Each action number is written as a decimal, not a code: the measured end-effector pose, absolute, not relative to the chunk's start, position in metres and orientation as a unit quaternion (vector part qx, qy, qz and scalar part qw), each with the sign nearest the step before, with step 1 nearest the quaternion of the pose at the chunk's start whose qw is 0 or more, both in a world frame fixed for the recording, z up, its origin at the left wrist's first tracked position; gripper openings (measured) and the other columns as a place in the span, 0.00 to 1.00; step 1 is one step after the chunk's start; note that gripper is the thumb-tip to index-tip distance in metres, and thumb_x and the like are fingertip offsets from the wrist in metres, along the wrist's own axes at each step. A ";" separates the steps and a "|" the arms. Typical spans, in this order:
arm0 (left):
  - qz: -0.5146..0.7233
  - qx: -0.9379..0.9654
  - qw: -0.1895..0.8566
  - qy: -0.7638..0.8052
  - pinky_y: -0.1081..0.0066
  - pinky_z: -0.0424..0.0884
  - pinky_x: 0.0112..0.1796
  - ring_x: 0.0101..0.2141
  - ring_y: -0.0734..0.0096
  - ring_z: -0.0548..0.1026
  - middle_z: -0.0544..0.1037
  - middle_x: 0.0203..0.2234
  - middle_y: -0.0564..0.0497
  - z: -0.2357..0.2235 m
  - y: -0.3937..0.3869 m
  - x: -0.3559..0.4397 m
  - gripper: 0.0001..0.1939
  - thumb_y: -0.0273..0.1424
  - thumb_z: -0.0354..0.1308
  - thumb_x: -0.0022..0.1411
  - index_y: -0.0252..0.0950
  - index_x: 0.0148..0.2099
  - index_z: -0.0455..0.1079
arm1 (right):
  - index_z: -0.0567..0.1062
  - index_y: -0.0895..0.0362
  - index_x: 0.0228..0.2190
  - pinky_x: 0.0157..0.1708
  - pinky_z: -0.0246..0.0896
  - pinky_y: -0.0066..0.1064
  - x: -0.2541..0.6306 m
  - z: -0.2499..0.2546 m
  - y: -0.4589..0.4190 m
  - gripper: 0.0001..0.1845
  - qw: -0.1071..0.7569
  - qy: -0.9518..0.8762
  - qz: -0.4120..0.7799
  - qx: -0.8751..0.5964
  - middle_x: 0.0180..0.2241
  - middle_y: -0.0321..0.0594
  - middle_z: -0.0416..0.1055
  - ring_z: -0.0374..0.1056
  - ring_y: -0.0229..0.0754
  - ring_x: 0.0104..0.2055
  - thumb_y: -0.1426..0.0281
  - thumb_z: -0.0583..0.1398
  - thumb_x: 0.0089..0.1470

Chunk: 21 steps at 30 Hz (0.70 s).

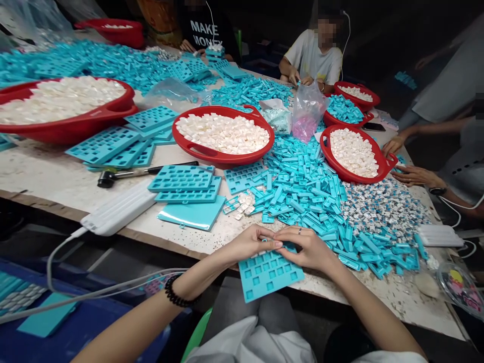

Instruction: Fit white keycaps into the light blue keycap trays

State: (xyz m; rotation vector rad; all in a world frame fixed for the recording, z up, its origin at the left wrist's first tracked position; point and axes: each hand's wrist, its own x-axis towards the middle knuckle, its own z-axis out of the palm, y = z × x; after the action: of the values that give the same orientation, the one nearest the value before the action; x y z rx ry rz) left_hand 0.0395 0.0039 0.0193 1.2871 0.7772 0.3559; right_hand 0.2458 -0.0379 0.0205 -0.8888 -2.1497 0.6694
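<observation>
Sat at a worktop (204, 241), facing a heap of blue bits (298, 191) and a red bowl (223, 160). Held a blue tray (264, 276) over the near edge, gripping its far side with left hand (250, 244) and right hand (309, 248) close together. Had little white bits (245, 202) lying just beyond.

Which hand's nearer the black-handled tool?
Left. In the picture, the left hand is below and right of the tool; the right hand is farther right.
</observation>
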 end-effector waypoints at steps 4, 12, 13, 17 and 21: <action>0.176 0.621 0.672 0.363 0.68 0.71 0.39 0.40 0.57 0.79 0.84 0.38 0.47 0.013 0.001 0.042 0.20 0.46 0.67 0.54 0.34 0.41 0.81 | 0.77 0.54 0.45 0.50 0.71 0.36 0.246 0.018 -0.037 0.12 0.341 -0.835 0.257 -0.346 0.43 0.42 0.80 0.76 0.44 0.47 0.72 0.61 0.59; 0.166 0.665 0.622 0.379 0.72 0.65 0.30 0.33 0.63 0.77 0.84 0.34 0.48 0.012 -0.004 0.043 0.22 0.46 0.64 0.57 0.32 0.42 0.81 | 0.78 0.52 0.46 0.50 0.69 0.36 0.253 0.019 -0.036 0.13 0.299 -0.832 0.306 -0.352 0.46 0.42 0.78 0.74 0.44 0.49 0.69 0.65 0.57; 0.153 0.669 0.622 0.376 0.72 0.63 0.28 0.30 0.65 0.75 0.83 0.32 0.49 0.014 -0.003 0.043 0.22 0.47 0.63 0.58 0.32 0.42 0.81 | 0.77 0.52 0.47 0.50 0.69 0.36 0.255 0.021 -0.036 0.16 0.288 -0.831 0.319 -0.354 0.47 0.42 0.77 0.73 0.45 0.50 0.67 0.66 0.56; 0.110 0.713 0.598 0.349 0.73 0.62 0.27 0.30 0.65 0.75 0.82 0.29 0.50 0.023 0.007 0.040 0.21 0.47 0.61 0.60 0.32 0.39 0.81 | 0.76 0.51 0.50 0.47 0.69 0.36 0.261 0.030 -0.032 0.21 0.280 -0.823 0.288 -0.401 0.45 0.41 0.78 0.74 0.46 0.48 0.62 0.67 0.55; 0.115 0.792 0.495 0.338 0.71 0.67 0.38 0.38 0.61 0.77 0.83 0.38 0.50 0.032 0.021 0.039 0.17 0.44 0.58 0.65 0.37 0.44 0.79 | 0.79 0.53 0.36 0.40 0.66 0.34 0.280 0.041 -0.022 0.10 0.332 -0.754 0.103 -0.557 0.34 0.41 0.78 0.74 0.44 0.36 0.65 0.57 0.63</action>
State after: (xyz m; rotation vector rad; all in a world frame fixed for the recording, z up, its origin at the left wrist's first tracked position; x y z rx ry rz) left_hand 0.0388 0.0214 0.0316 1.9201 0.8180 0.2785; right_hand 0.2802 -0.0221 0.0407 -1.4558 -1.9716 0.2681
